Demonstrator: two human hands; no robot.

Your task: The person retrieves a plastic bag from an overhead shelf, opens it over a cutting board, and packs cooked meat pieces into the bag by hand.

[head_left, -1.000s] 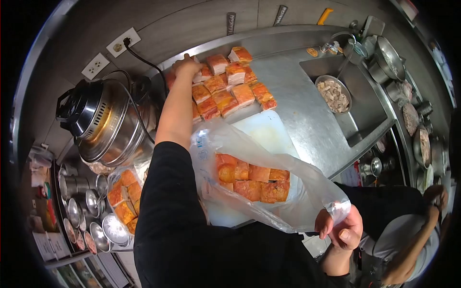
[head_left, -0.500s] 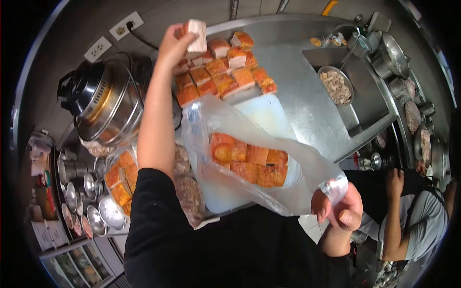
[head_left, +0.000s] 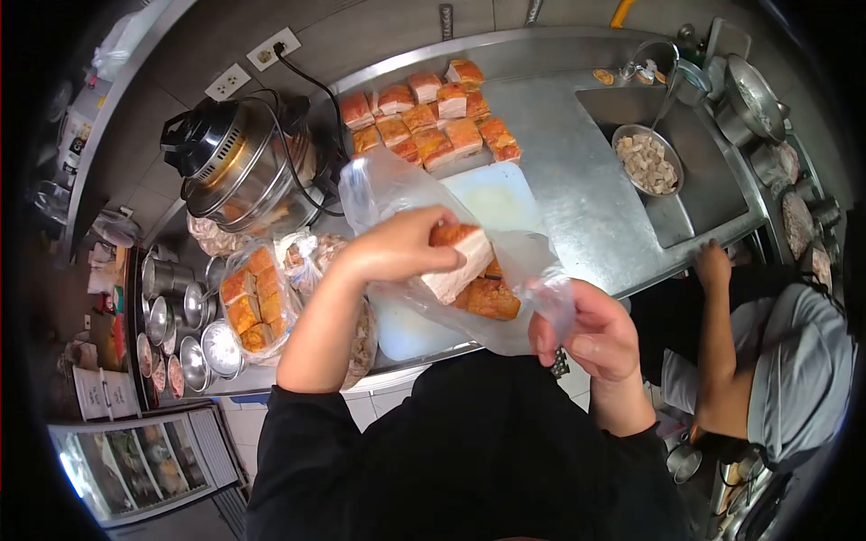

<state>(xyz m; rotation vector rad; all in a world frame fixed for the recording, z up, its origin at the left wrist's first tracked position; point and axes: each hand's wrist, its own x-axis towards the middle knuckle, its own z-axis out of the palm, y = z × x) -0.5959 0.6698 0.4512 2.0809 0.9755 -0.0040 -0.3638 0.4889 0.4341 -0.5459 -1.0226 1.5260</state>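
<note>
Grips 1 thick meat block (head_left: 462, 267) in the left hand (head_left: 410, 245), pinched between thumb and fingers, browned skin toward the fingers and a pale cut side exposed. Places this block at the mouth of the clear plastic bag (head_left: 386, 187), above the browned blocks (head_left: 492, 299) inside. Probably clears those blocks, though partly hidden by the hand and the film. Pinches the near right edge of the bag in the right hand (head_left: 591, 332), thumb and fingers pressed together on the film. Rests the bag on the pale cutting board (head_left: 496, 191), flat on the steel counter (head_left: 586, 194).

Beyond the board, bears close rows of browned meat blocks (head_left: 433, 144), skin mostly upward. To the left, includes a round cooker (head_left: 251, 185) with a black top, a filled bag (head_left: 257, 299) of similar blocks and several metal bowls (head_left: 221, 348). To the right, contains 1 steel bowl (head_left: 616, 149) of pale chunks (head_left: 649, 167) in the sink (head_left: 708, 176). At the front edge of the sink, includes 1 co-worker's hand (head_left: 713, 265), apart from both gripping hands.
</note>
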